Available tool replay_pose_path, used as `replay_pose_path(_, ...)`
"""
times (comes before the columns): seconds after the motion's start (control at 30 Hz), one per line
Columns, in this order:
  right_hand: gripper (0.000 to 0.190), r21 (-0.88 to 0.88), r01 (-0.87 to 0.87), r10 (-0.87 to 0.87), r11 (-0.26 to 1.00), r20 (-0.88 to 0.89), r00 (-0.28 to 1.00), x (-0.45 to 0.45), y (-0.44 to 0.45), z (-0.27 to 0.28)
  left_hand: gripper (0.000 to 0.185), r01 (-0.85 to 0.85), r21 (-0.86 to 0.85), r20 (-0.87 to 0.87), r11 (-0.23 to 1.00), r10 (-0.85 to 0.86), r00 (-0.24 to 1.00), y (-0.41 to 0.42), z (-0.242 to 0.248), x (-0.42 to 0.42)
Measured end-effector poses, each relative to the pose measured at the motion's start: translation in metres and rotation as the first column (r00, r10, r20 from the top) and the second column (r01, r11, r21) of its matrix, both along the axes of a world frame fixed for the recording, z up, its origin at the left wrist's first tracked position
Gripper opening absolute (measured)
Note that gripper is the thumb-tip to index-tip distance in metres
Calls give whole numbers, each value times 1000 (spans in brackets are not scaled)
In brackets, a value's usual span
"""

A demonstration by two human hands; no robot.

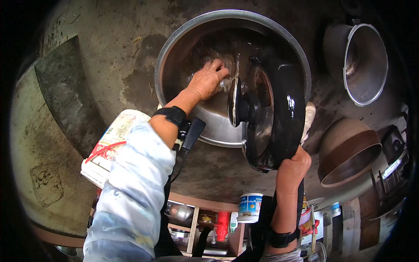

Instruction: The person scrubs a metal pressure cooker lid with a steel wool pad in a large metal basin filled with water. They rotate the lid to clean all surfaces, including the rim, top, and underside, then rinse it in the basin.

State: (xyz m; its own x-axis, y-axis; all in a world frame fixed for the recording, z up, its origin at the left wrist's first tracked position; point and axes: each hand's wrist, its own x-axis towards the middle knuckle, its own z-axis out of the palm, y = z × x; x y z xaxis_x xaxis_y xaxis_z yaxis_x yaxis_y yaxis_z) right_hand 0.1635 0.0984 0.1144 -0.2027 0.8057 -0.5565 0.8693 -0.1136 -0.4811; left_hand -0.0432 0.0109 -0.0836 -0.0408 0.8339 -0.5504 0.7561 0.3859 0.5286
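Note:
A wide metal basin (163, 42) with murky water in it stands on the floor before me. My left hand (209, 78) reaches into it, fingers curled together at the rippled water; whether anything lies between them is hidden. Tilted on edge over the basin's right side is a wet, dark pot lid (289, 114) with a round black knob (244, 106) facing left. My right hand (294, 163) grips the lid's near rim, while its far part reaches down into the basin.
A white plastic bucket (127, 121) with a red handle is beside my left forearm. To the right are a metal pot (366, 65) and a brown basin-like vessel (350, 160). Behind, a blue-and-white tub (250, 208) stands by a shelf unit (193, 226). A shoe (308, 119) shows beside the basin.

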Motion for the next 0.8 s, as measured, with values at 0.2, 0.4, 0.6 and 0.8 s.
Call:
replay_pose_path(0.2,27,-30,-83,86,996,116,990,-16,3,4,19,-562,-233,621,794,566,542,30,89,-33)
replay_pose_path(0.4,11,-123,-133,152,984,161,975,-24,-11,1,18,-355,345,484,869,160,861,53,188,37)
replay_pose_path(0.6,30,26,-313,299,950,227,927,-22,-17,2,22,-285,201,265,937,228,937,112,109,11)
replay_pose_path(0.8,31,-27,-256,255,966,222,941,-22,-13,3,23,-303,445,330,843,160,930,84,151,34)
